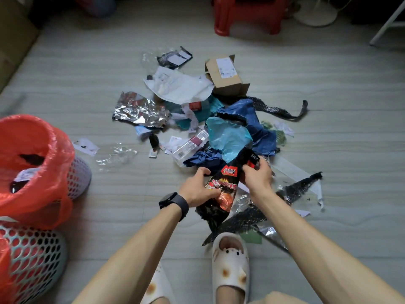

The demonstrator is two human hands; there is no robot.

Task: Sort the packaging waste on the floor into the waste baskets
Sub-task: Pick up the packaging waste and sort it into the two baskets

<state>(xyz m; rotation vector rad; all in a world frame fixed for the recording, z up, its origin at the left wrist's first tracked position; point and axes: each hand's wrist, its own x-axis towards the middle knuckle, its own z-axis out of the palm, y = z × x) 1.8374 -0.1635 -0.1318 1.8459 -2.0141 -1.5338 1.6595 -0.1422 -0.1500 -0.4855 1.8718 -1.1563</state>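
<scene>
A black and red snack wrapper (223,187) is held up over the floor pile by both hands. My left hand (197,189) grips its lower left edge, and my right hand (257,175) pinches its top end. Behind it lies the heap of packaging waste: a blue plastic bag (252,119), a light blue bag (228,137), crumpled silver foil (138,110), a white mailer (179,84) and a small cardboard box (225,73). At the left stand a mesh basket with a red liner (32,163) and a second mesh basket (30,260).
A red plastic stool (247,14) stands at the back, a white fan base (315,16) to its right. Black perforated strips (291,194) and clear film (116,154) lie on the pale floor. My slippered feet (230,266) are just below the pile.
</scene>
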